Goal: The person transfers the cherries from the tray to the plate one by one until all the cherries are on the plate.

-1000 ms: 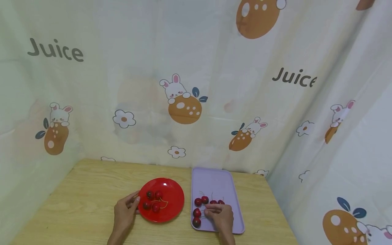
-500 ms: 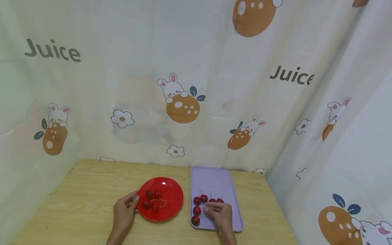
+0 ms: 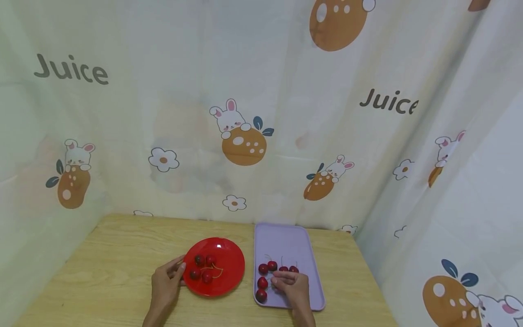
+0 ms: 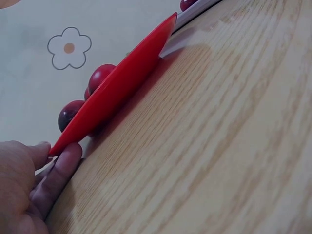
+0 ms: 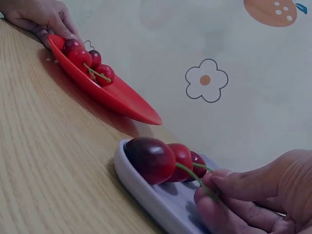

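My left hand [image 3: 164, 282] pinches the left rim of a shiny red plate [image 3: 230, 268], thumb above and fingers beneath, as the left wrist view shows. Several dark red cherries [image 5: 79, 57] lie on that plate, some with green stems. To the right, my right hand [image 3: 295, 288] is over the near part of a lilac tray [image 3: 282, 240]. Its thumb and fingers pinch the green stem [image 5: 187, 170] of the dark cherry [image 5: 150, 160] in the tray's near left corner. More cherries [image 3: 263, 282] sit along the tray's left side and across its middle; my hand partly covers some.
Plate and tray stand side by side on a light wooden table [image 3: 122, 259], a narrow strip of wood between them. A pale curtain [image 3: 184, 113] printed with rabbits and fruit hangs behind the table and along both sides.
The head view has shifted slightly. Both hands stay in about the same places, and the plate, tray and cherries have not visibly moved.
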`<state>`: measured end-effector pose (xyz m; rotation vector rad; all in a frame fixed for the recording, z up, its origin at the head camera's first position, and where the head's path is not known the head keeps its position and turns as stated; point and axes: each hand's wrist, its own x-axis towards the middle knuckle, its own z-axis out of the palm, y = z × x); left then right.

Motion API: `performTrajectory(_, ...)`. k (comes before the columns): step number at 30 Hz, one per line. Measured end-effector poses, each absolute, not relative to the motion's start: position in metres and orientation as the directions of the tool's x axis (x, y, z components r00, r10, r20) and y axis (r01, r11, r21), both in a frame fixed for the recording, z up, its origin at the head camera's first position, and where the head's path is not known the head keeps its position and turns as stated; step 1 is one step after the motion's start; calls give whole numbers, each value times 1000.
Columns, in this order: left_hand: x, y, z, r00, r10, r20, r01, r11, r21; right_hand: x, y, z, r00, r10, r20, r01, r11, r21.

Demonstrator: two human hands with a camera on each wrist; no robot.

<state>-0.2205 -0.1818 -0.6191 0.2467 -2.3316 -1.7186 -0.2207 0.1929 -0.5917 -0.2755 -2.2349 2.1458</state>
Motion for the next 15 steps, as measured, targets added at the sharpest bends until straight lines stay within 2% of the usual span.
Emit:
performTrajectory(8,-220,-181,-618,-959,-269,84,6,277,961,-220,196,-597,-989,122,-86,78,-69,-995)
performTrajectory(15,-219,-181,-619,-959,-272,84,6,278,961,-219,197,-594,-974,132,-182,166,-122,-979)
